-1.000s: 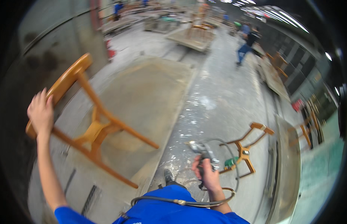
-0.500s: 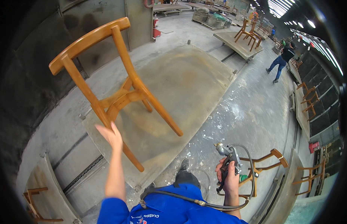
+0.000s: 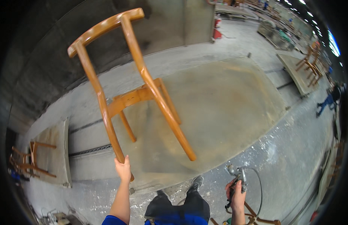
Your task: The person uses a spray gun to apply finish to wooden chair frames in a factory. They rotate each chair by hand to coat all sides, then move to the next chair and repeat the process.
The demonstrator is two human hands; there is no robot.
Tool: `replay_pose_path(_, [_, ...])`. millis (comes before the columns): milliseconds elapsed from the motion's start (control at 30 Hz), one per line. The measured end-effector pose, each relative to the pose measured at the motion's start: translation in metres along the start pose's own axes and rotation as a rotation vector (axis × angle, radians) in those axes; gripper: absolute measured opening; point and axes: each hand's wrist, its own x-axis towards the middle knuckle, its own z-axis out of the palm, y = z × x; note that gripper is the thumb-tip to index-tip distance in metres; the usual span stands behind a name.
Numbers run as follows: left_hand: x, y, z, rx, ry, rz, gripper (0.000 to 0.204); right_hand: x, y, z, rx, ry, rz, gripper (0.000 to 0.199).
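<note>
The left hand (image 3: 123, 168), low and left of centre in the frame, is wrapping its fingers (image 3: 126, 162) tight around the lower end of one leg of a wooden chair frame (image 3: 131, 80), holding it up in the air. The fingertips themselves are hiding behind the leg, and the leg's tip is poking out just below the hand. The chair frame is tilting across the upper left and middle of the picture, its curved back rail at the top and its legs pointing down and to the right. Four legs are showing on it; no seat panel is showing between the rails.

The right hand (image 3: 237, 192), at the lower right, is clamping its fingers (image 3: 231, 187) around the grip of one metal spray gun (image 3: 237, 176), nozzle pointing up. A thin hose (image 3: 259, 187) is looping from the gun to the right and running out of the frame at the bottom. Below that hand, pieces of another wooden frame (image 3: 256, 217) are being cut off by the lower edge.

Two dark shoes (image 3: 196, 183) are standing at the edge of a large stained mat (image 3: 226, 112) on the floor (image 3: 286, 165). At the far left one more chair frame (image 3: 29, 159) is sitting on a flat board (image 3: 58, 150), partly lost in the dark rim. At the upper right, a few chairs (image 3: 312, 63) are standing on a platform, too small to count surely, and one person in blue (image 3: 327, 102) is bending near the right edge.
</note>
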Motion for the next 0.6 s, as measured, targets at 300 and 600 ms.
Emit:
replay_pose_path(300, [0.075, 0.026, 0.011, 0.115, 0.034, 0.479, 0.047, 0.022, 0.103, 0.117, -0.13, -0.311, 0.272, 0.044])
replay_pose_path(600, [0.209, 0.102, 0.037, 0.273, -0.302, 0.205, 0.051, 0.105, 0.128, 0.258, 0.099, -0.479, -0.206, 0.058])
